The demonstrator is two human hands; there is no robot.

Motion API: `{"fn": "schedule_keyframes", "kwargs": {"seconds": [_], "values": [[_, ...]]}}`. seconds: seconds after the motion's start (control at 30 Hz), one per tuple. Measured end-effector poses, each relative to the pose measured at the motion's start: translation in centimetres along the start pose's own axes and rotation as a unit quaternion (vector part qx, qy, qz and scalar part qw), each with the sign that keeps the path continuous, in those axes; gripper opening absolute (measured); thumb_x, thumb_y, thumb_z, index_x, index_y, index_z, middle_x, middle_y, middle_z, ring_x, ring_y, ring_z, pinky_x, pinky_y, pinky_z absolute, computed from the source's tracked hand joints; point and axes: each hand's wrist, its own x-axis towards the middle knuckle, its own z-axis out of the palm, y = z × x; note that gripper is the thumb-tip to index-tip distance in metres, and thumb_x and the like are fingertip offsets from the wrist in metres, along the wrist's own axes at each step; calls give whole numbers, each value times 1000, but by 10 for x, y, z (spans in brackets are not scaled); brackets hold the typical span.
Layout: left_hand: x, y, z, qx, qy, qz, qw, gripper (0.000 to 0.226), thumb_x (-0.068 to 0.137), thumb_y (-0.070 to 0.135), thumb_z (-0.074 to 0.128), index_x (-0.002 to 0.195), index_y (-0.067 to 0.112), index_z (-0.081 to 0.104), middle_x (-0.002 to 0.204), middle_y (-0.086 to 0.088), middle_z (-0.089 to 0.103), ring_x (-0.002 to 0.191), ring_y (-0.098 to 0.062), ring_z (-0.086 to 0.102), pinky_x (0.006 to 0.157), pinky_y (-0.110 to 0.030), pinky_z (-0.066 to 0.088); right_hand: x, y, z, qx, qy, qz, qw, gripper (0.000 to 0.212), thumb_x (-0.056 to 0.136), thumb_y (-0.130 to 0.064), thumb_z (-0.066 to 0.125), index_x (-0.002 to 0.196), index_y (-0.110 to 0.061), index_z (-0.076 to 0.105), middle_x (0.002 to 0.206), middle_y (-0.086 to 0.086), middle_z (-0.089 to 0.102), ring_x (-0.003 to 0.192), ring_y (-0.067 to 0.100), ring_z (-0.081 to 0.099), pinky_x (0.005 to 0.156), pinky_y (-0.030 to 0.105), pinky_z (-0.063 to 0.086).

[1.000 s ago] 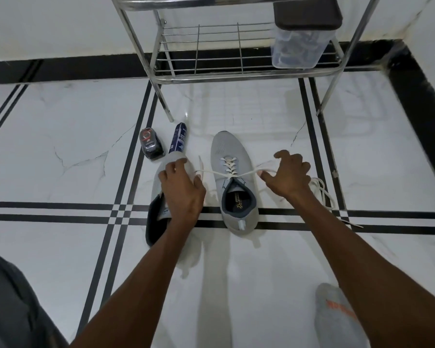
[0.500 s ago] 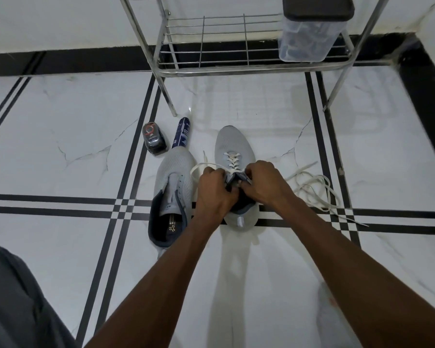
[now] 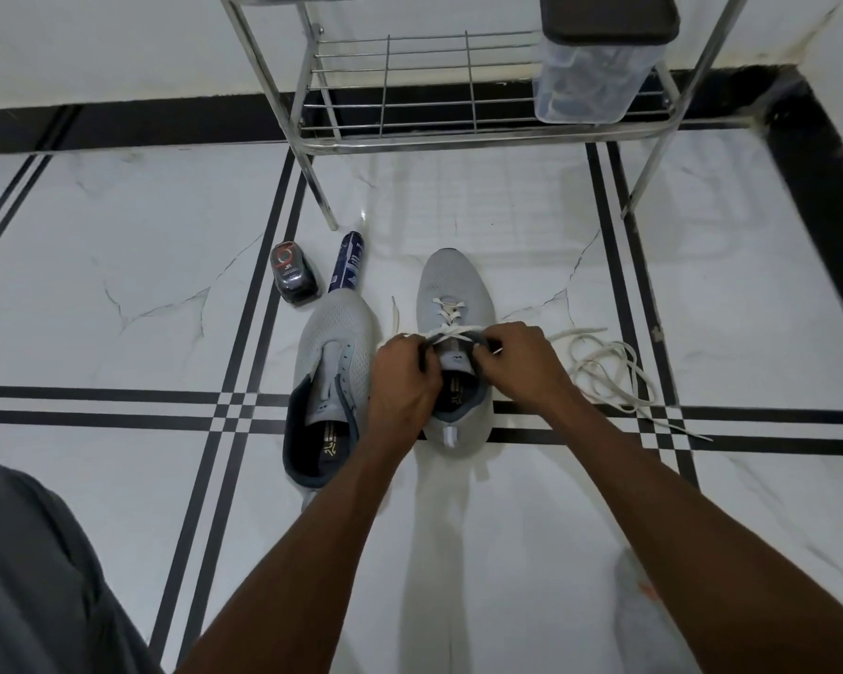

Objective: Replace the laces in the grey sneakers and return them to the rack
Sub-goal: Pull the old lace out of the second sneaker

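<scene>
Rack (image 3: 458, 133) at upper centre, container (image 3: 599, 65) on its right end. Two sneakers mid-frame on the floor (image 3: 118, 235) — unlaced sneaker (image 3: 329, 377) left, laced sneaker (image 3: 453, 304) right. Loose lace (image 3: 609, 377) right of both; bottle (image 3: 345, 262) and polish (image 3: 292, 277) upper left of them.

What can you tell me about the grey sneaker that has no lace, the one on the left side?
The unlaced grey sneaker lies on the white marble floor, toe pointing away toward the rack. Its upper looks like light grey knit mesh, with a dark blue-grey collar and lining and a printed insole. The tongue is exposed and no lace shows in it. The toe nearly meets a blue spray can. The left hand overlaps its right edge; contact cannot be told.
</scene>
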Motion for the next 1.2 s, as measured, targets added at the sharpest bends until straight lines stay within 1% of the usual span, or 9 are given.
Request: {"fn": "schedule_keyframes", "kwargs": {"seconds": [0.1,0.23,0.43,0.53,0.73,0.83,0.97,1.07,1.2], "values": [[1,-5,-6,-119,4,-87,989,21,93,10,59,105,6,76,96,-10,76,87,-25,70,83,-38,55,0,5,-1,190,-16,114,975,12,81,-19,64,79,-18,75,76,4,74,78,24,73,78,47,62],[0,1,-6,-156,-34,-92,983,24,93,21,64,114,14,74,104,-5,73,90,-19,69,84,-35,58,-4,-9,-2,172,-21,42,984,33,85,-12,65,112,-27,76,103,-5,76,94,17,71,87,36,58],[8,17,-19,-260,-51,-140,954,19,91,31,76,88,13,71,82,3,71,75,-8,65,67,-19,54,9,-24,-15,232,-18,97,968,8,86,-26,75,91,-20,77,93,-6,75,89,9,68,81,29,56],[19,35,-34,-343,-118,-231,903,22,98,28,63,77,23,69,68,14,64,68,-4,54,64,-20,44,10,-33,-30,233,-135,119,956,23,95,-30,62,97,-10,74,91,-1,67,83,14,57,74,29,45],[54,17,-70,-610,19,-337,717,26,98,29,58,73,25,52,61,11,44,55,-7,33,55,-23,29,28,-20,-80,668,-57,201,714,33,89,-34,70,64,-24,50,75,-2,53,66,11,46,60,27,38],[57,2,-78,-580,94,-386,712,24,104,36,54,88,18,58,71,4,47,60,-8,42,56,-23,34,31,-7,-95,708,23,240,664,32,90,-32,71,67,-22,51,80,-1,62,72,13,55,60,25,42],[61,-14,-73,-400,99,-453,790,52,103,42,47,141,7,52,115,-18,64,89,-19,61,83,-33,50,32,12,-81,657,53,272,701,16,95,-32,69,92,-18,61,104,6,67,89,18,64,63,26,51],[46,1,-66,-156,112,-395,899,72,99,34,53,154,-2,22,159,-22,22,143,-39,28,115,-50,33,25,20,-68,394,2,300,869,49,93,-40,71,127,-8,58,121,9,57,102,22,60,67,27,54],[14,19,-50,-17,204,-168,964,60,82,16,62,136,3,40,142,-18,34,124,-36,35,101,-48,36,10,9,-59,141,-67,263,952,71,90,-64,61,115,3,64,106,11,73,89,24,71,63,30,50]]}}
